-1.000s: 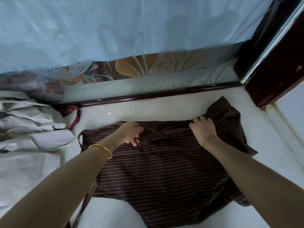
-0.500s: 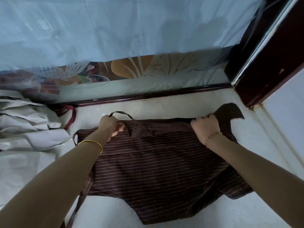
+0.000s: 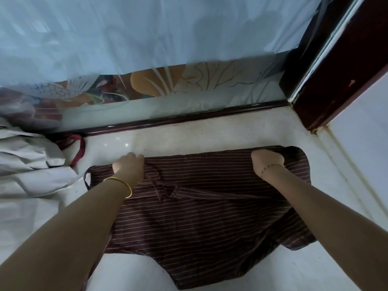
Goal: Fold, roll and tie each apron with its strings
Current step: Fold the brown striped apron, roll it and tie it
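**Brown striped apron** (image 3: 210, 217), laid flat on the pale surface (image 3: 210, 135). The far folded edge is held in both grips, left hand (image 3: 128, 164) and right hand (image 3: 267, 160) curled round it. The edge should be drawn level and taut, strings (image 3: 155, 183) kept inside.

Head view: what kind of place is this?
Likely an indoor ledge or counter beside a glass partition; home or eatery unclear. Cues: pale stone surface, frosted glass panel with leaf-like motifs, dark wooden frame, pale cloth pile beside the striped apron.
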The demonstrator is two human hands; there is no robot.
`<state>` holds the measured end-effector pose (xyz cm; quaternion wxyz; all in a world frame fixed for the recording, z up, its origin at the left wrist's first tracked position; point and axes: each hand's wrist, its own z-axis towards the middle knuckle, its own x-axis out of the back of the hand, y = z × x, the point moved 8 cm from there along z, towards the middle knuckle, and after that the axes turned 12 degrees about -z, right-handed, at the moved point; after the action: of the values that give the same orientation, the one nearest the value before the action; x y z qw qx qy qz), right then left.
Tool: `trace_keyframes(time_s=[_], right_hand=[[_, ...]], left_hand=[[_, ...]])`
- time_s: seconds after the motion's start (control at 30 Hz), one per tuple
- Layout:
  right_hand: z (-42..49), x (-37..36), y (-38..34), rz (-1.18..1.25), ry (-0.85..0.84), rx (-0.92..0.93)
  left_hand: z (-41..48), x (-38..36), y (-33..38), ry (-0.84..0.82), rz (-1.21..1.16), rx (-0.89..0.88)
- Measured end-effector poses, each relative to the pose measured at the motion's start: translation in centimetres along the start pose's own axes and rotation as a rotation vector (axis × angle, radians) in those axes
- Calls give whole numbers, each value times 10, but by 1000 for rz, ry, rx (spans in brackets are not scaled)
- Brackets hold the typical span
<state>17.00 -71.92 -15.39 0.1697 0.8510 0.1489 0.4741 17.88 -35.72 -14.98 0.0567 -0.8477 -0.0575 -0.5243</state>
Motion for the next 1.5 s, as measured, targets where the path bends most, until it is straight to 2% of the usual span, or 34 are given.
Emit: trace_keyframes(time_s=[0.07, 0.13, 0.23, 0.3, 0.37, 0.4, 0.5, 0.6, 0.7, 0.8, 1.0, 1.1, 1.2, 1.3, 1.4, 1.5], right_hand=[[11, 4, 16, 120, 74, -95], [17, 1, 37, 191, 91, -223], [24, -21, 65, 136, -53, -381], [27, -42, 78, 167, -180, -438], [28, -54, 88, 249, -234, -496], [31, -55, 93, 288, -206, -525], [40, -38, 103, 415, 20, -543], [48, -25, 112, 659, 174, -510], [48, -22, 122, 919, 282, -568], [49, -28, 120, 1103, 292, -605], [59, -42, 108, 1372, 229, -662], [54, -45, 110, 1598, 300, -760], [50, -48, 109, 1849, 379, -854], [48, -44, 103, 1758, 387, -823], [57, -47, 88, 1649, 245, -672], [58, -47, 84, 1524, 160, -620]], left_hand=[[8, -3, 22, -41, 54, -109], [21, -1, 47, -34, -45, -190], [30, -2, 81, -50, -89, -311], [37, -11, 89, -101, -87, -332], [42, -17, 91, -117, -105, -327], [44, -19, 90, -106, -114, -324], [46, -15, 86, -16, -156, -327], [49, -10, 77, 42, -230, -302], [51, -5, 66, 111, -286, -259], [47, -8, 60, 139, -307, -274], [43, -33, 48, -62, 57, -326], [40, -38, 45, -69, 191, -372], [41, -39, 38, -19, 232, -338], [41, -37, 32, 41, 158, -265], [41, -31, 24, 82, 116, -201], [39, -32, 9, 59, 60, -141]])
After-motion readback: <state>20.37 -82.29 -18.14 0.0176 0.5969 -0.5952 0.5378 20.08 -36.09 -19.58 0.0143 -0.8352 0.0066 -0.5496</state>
